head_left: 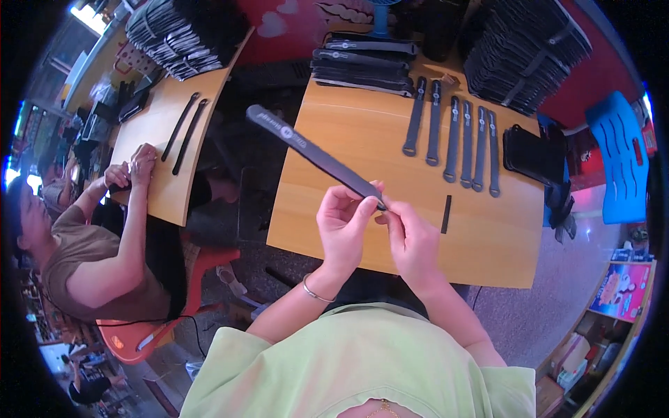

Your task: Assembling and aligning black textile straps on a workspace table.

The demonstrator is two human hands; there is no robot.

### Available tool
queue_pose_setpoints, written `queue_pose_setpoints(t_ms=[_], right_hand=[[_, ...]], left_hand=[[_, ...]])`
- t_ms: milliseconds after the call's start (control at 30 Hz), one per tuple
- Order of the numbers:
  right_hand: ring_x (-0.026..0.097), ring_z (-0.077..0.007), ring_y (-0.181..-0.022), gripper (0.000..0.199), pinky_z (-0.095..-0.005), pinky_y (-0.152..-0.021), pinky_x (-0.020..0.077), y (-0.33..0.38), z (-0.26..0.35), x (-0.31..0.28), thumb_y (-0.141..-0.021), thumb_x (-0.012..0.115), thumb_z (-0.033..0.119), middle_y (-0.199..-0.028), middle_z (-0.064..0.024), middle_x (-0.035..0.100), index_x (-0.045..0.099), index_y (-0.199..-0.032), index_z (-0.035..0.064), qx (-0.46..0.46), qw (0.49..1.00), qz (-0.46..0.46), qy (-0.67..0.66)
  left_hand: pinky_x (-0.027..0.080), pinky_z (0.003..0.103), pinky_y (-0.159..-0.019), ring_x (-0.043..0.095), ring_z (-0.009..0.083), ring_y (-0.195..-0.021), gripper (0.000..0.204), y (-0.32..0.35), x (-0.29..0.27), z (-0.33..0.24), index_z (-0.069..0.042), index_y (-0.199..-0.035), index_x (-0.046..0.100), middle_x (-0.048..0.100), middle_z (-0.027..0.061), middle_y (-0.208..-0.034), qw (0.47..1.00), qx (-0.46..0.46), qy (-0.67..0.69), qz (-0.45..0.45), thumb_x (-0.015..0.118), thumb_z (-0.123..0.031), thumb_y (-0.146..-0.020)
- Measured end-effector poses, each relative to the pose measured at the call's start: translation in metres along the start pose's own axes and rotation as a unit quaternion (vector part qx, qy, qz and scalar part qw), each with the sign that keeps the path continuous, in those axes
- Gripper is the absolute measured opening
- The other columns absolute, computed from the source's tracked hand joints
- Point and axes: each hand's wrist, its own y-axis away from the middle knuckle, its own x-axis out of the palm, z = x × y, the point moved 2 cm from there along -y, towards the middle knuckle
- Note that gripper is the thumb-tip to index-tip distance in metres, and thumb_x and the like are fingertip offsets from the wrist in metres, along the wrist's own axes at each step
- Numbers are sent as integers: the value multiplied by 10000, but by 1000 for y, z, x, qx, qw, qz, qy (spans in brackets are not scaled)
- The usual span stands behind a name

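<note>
L hand (pixel 340 226) pinches grey strap (pixel 317 155) nr its lower end; R hand (pixel 414 240) pinches that end's tip; rest slants up-left past hands, over table (pixel 362 125).

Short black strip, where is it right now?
In the head view, the short black strip lies on the wooden table, just right of the right hand and below the row of dark grey straps.

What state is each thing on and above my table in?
Held strap: raised, slanting
Left hand: pinching the strap near its lower end
Right hand: closed at that same end
Six straps: laid out side by side
Short black strip: flat, separate
Tall bundle: stacked, banded
</note>
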Motion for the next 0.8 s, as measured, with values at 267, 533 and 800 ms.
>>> queue_pose_setpoints(t_ms=[267, 533, 800], right_hand=[[668, -193, -683, 134, -294, -591, 493, -1, 4, -7, -902, 557, 56, -745, -110, 667, 614, -1016, 17, 109, 991, 52, -60], [630, -120, -655, 126, -246, -592, 459, -8, -6, -18, -928, 528, 73, -703, -71, 657, 617, -991, 11, 179, 969, 141, -95], [647, -150, -661, 137, -267, -584, 465, -3, 8, -9, -924, 510, 48, -726, -82, 658, 610, -1013, 21, 144, 984, 66, -88]], left_hand=[[533, 291, -835, 631, 183, -973, 248, 6, -3, 3, 34, -1010, 489, 609, 185, -1127, 999, 2, -29, 27, 626, 96, -813], [525, 285, -850, 628, 175, -980, 219, -4, -13, 0, 39, -1002, 491, 623, 172, -1097, 987, -12, -99, 124, 623, 70, -830], [531, 307, -859, 631, 195, -994, 227, 0, -3, -1, 35, -998, 481, 623, 182, -1099, 996, -12, -63, 69, 631, 56, -829]])
